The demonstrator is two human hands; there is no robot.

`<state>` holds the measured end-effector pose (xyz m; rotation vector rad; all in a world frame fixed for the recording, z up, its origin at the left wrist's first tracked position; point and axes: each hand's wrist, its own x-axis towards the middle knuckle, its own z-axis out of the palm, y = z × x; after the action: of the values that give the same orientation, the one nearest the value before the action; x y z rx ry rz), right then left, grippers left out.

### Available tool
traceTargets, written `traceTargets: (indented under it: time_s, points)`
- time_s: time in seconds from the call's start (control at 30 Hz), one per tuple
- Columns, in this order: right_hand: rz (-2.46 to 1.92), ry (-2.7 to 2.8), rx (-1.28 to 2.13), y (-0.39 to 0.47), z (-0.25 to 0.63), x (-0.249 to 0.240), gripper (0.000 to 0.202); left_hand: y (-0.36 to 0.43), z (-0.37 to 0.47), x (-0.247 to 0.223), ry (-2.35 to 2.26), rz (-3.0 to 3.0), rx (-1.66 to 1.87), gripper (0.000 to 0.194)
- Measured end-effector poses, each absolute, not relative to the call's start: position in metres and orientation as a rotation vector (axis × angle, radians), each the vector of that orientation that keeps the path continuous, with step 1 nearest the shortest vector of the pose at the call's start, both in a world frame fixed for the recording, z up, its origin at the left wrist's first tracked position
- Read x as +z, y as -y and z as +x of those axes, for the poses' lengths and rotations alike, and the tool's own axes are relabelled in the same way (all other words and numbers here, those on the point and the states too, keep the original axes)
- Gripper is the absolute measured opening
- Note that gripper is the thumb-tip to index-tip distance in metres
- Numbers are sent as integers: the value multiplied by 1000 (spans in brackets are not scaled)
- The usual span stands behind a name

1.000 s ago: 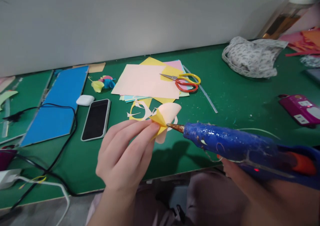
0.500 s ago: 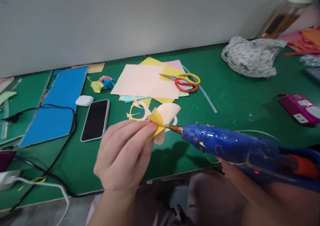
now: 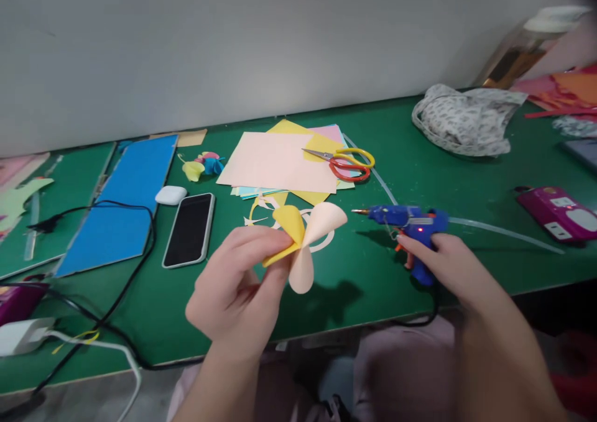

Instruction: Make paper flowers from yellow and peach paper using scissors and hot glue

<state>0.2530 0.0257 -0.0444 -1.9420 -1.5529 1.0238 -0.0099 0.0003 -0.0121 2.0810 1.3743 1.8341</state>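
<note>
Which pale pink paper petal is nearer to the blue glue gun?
The upper-right pale pink paper petal, extending towards the blue glue gun; the lower pink petal points downward.

The petals are yellow and pale pink; the gun is blue, its trigger orange. The bench is green, the cloth whitish with grey print.

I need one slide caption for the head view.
Left grip on yellow and pink paper petals, right grip on a blue glue gun, at a green table.
</note>
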Motion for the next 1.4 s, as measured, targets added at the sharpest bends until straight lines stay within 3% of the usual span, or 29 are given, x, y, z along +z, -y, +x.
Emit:
traceTargets:
  time_s: [0.2,0.33,0.4,0.47,0.53,0.67,1.0,1.4]
  points:
    - [-2291,1841,519,-39,257,-59,52,-1,0,-7,-1106,1925,1898,25]
    - [-2325,1645,401,-23,251,-38,39,1,-1,-6,-1083,1949,1778,29]
    - [-2063,1542,308,-10,240,-21,28,2,-3,-6,-1021,1951,1736,30]
    - [-1565,1656,346,2,224,-1,22,2,-3,-5,-966,1946,1667,31]
    - [-1051,1919,421,7,208,17,41,3,-4,-4,-928,1902,1586,33]
    - [-771,2160,502,-1,190,43,46,6,-3,-2,-793,1718,1471,33]
    - [-792,2209,589,-4,178,53,54,7,-9,5,-753,1657,1363,28]
    - [-865,2057,549,3,169,46,53,5,-8,10,-761,1900,1443,38]
